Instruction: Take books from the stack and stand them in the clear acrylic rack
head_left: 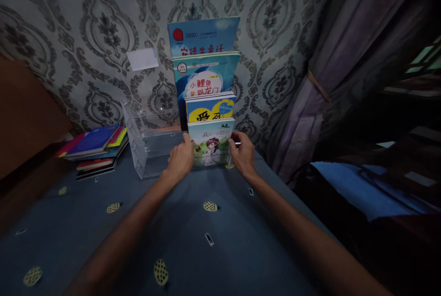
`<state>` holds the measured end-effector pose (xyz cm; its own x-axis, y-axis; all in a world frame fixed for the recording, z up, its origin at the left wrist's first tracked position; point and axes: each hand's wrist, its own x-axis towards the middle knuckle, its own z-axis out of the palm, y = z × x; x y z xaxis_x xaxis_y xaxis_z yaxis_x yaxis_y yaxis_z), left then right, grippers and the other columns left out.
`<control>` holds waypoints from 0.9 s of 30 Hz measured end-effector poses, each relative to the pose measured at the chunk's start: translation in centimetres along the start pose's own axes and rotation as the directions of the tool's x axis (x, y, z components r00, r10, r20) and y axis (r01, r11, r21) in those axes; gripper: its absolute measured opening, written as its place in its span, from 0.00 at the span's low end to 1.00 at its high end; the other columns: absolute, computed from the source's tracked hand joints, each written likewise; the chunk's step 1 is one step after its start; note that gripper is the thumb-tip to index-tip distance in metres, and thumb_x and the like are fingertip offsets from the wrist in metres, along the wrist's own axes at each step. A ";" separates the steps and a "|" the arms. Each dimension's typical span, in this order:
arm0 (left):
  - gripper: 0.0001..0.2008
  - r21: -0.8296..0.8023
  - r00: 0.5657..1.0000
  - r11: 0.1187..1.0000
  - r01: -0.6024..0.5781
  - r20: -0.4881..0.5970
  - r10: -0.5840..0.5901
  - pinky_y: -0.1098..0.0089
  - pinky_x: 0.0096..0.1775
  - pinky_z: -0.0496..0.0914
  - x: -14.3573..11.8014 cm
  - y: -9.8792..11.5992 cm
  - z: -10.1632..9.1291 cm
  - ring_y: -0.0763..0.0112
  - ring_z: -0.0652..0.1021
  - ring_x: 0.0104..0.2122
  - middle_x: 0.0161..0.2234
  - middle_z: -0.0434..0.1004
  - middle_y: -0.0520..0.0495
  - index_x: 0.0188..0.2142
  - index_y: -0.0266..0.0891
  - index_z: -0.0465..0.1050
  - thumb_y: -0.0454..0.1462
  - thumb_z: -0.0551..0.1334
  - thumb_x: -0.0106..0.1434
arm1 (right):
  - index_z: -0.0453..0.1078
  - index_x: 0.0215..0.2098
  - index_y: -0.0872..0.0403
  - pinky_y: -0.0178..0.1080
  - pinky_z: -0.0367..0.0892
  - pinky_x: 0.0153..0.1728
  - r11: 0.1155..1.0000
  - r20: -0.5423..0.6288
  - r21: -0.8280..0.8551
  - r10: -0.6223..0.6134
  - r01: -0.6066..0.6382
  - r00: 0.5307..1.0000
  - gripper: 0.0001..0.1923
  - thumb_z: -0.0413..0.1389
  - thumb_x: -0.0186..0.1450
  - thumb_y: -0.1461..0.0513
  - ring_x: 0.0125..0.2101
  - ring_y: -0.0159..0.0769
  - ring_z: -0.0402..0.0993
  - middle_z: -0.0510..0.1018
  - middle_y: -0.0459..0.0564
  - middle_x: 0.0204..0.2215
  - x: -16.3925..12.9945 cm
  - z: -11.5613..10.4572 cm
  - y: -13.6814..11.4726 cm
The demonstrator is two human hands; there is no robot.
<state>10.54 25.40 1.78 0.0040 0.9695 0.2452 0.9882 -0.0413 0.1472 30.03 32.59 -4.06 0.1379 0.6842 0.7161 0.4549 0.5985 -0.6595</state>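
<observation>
A small picture book with a long-haired figure on its cover stands upright at the front of a stepped row of books. My left hand is closed on its left edge, and my right hand pinches its right edge. Behind it rise a yellow and blue book, a teal book and the tallest blue book. They stand in the right part of a clear acrylic book rack, whose left tiers hold nothing. The books hide the rack's right side.
A stack of colourful books lies left of the rack on the blue pineapple-print cloth. Patterned wallpaper with a white card is behind. A tied curtain hangs at right, above a blue item. A brown panel borders the left.
</observation>
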 end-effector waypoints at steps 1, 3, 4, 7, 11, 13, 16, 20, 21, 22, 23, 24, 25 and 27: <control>0.17 0.014 1.000 1.000 0.002 -0.002 -0.002 0.60 0.41 0.72 0.0 0.1 0.0 0.52 0.82 0.41 0.41 0.80 0.31 0.54 0.31 0.58 0.38 0.40 0.76 | 0.72 0.41 0.53 0.45 0.73 0.36 1.000 -0.001 0.001 0.004 -0.004 1.000 0.11 0.52 0.63 0.60 0.37 0.44 0.75 0.79 0.55 0.38 0.0 0.0 0.0; 0.17 0.050 1.000 0.999 0.013 -0.007 -0.012 0.60 0.41 0.72 -0.1 0.2 -0.1 0.51 0.82 0.41 0.41 0.80 0.31 0.55 0.32 0.58 0.39 0.40 0.76 | 0.72 0.41 0.54 0.46 0.73 0.36 1.000 -0.006 -0.003 0.007 -0.007 1.000 0.11 0.52 0.63 0.59 0.36 0.44 0.75 0.79 0.55 0.38 0.0 0.0 0.0; 0.17 0.069 1.000 0.997 0.019 -0.009 -0.018 0.59 0.42 0.73 -0.2 0.2 -0.2 0.51 0.82 0.41 0.41 0.80 0.31 0.55 0.31 0.58 0.39 0.40 0.76 | 0.72 0.41 0.54 0.46 0.73 0.36 1.000 -0.008 -0.006 0.009 -0.009 1.000 0.11 0.52 0.63 0.59 0.36 0.44 0.75 0.79 0.55 0.38 0.0 0.0 0.1; 0.17 0.115 0.999 0.993 0.033 -0.010 -0.032 0.60 0.43 0.72 -0.2 0.3 -0.3 0.52 0.82 0.42 0.41 0.80 0.32 0.58 0.31 0.56 0.38 0.42 0.75 | 0.72 0.41 0.53 0.47 0.73 0.37 1.000 -0.009 -0.013 0.018 -0.018 1.000 0.11 0.52 0.63 0.58 0.36 0.44 0.75 0.79 0.54 0.37 -0.1 0.0 0.2; 0.18 0.135 1.000 0.991 0.023 -0.014 -0.021 0.60 0.44 0.72 -0.2 0.4 -0.4 0.52 0.82 0.44 0.42 0.80 0.31 0.60 0.30 0.54 0.36 0.43 0.75 | 0.71 0.41 0.52 0.46 0.73 0.36 1.000 -0.011 -0.018 0.022 -0.022 1.000 0.11 0.52 0.64 0.58 0.36 0.44 0.75 0.79 0.53 0.37 -0.2 0.2 0.5; 0.18 0.131 1.000 0.991 0.023 -0.008 -0.022 0.60 0.44 0.72 -0.2 0.4 -0.5 0.51 0.82 0.44 0.42 0.80 0.31 0.60 0.30 0.54 0.36 0.42 0.75 | 0.71 0.41 0.52 0.46 0.73 0.36 1.000 -0.016 -0.018 0.018 -0.019 1.000 0.10 0.52 0.64 0.58 0.36 0.44 0.75 0.78 0.53 0.37 -0.1 0.3 0.6; 0.19 0.129 1.000 0.991 0.027 0.003 -0.028 0.59 0.44 0.72 -0.3 0.5 -0.8 0.50 0.82 0.44 0.42 0.80 0.31 0.60 0.30 0.54 0.37 0.42 0.75 | 0.71 0.41 0.52 0.46 0.73 0.36 1.000 -0.021 -0.014 0.017 -0.018 1.000 0.10 0.52 0.64 0.58 0.36 0.44 0.75 0.79 0.53 0.37 -0.1 0.4 0.7; 0.18 0.123 1.000 0.992 0.024 0.008 -0.025 0.60 0.44 0.72 -0.4 0.5 -1.1 0.50 0.82 0.43 0.42 0.81 0.31 0.59 0.30 0.55 0.38 0.42 0.75 | 0.72 0.42 0.52 0.46 0.73 0.36 0.999 -0.018 -0.005 0.046 -0.046 0.999 0.11 0.52 0.64 0.58 0.35 0.43 0.75 0.80 0.54 0.37 0.0 0.4 0.4; 0.18 0.120 1.000 0.992 0.021 0.008 -0.022 0.60 0.43 0.72 -0.4 0.5 -1.1 0.51 0.82 0.43 0.42 0.81 0.31 0.58 0.30 0.55 0.38 0.42 0.75 | 0.72 0.42 0.52 0.45 0.73 0.35 0.998 -0.014 0.001 0.057 -0.057 0.998 0.12 0.52 0.64 0.58 0.34 0.43 0.76 0.80 0.53 0.37 0.0 0.3 0.2; 0.17 0.120 1.000 0.993 0.016 0.006 -0.017 0.60 0.43 0.72 -0.3 0.4 -1.0 0.51 0.82 0.43 0.42 0.81 0.32 0.58 0.31 0.55 0.38 0.42 0.75 | 0.72 0.43 0.53 0.46 0.73 0.35 0.998 -0.011 0.007 0.068 -0.068 0.998 0.13 0.52 0.64 0.58 0.33 0.43 0.76 0.80 0.53 0.36 -0.1 0.3 0.1; 0.17 0.121 1.000 0.993 0.012 0.004 -0.013 0.61 0.43 0.72 -0.2 0.4 -1.0 0.51 0.82 0.43 0.42 0.81 0.32 0.58 0.31 0.55 0.38 0.42 0.75 | 0.72 0.43 0.53 0.46 0.73 0.35 0.997 -0.011 0.012 0.078 -0.077 0.997 0.13 0.52 0.64 0.57 0.32 0.43 0.76 0.81 0.53 0.36 -0.1 0.2 0.0; 0.17 0.124 1.000 0.992 0.010 0.000 -0.010 0.61 0.43 0.72 -0.2 0.3 -0.9 0.51 0.83 0.43 0.41 0.81 0.32 0.58 0.32 0.55 0.38 0.42 0.75 | 0.72 0.43 0.53 0.46 0.73 0.35 0.996 -0.013 0.013 0.084 -0.084 0.996 0.13 0.52 0.63 0.57 0.32 0.43 0.76 0.81 0.53 0.35 -0.1 0.2 -0.1; 0.17 0.127 1.000 0.992 0.008 -0.003 -0.008 0.61 0.42 0.72 -0.1 0.2 -0.8 0.51 0.83 0.43 0.41 0.81 0.32 0.58 0.32 0.55 0.38 0.42 0.75 | 0.72 0.43 0.53 0.46 0.73 0.35 0.996 -0.018 0.010 0.088 -0.088 0.996 0.13 0.52 0.63 0.57 0.31 0.43 0.76 0.81 0.53 0.35 -0.1 0.1 -0.2; 0.17 0.128 1.000 0.992 0.008 -0.009 -0.006 0.60 0.42 0.72 0.1 0.1 -0.7 0.50 0.83 0.42 0.40 0.81 0.32 0.58 0.32 0.55 0.39 0.41 0.76 | 0.73 0.42 0.53 0.47 0.73 0.35 0.996 -0.034 -0.001 0.089 -0.089 0.995 0.13 0.53 0.63 0.57 0.31 0.44 0.76 0.82 0.54 0.35 -0.1 0.1 -0.4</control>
<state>10.52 25.30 2.46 -0.0037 0.9676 0.2526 0.9997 -0.0026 0.0249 29.77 32.35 -3.88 0.2074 0.7205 0.6617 0.4413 0.5348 -0.7206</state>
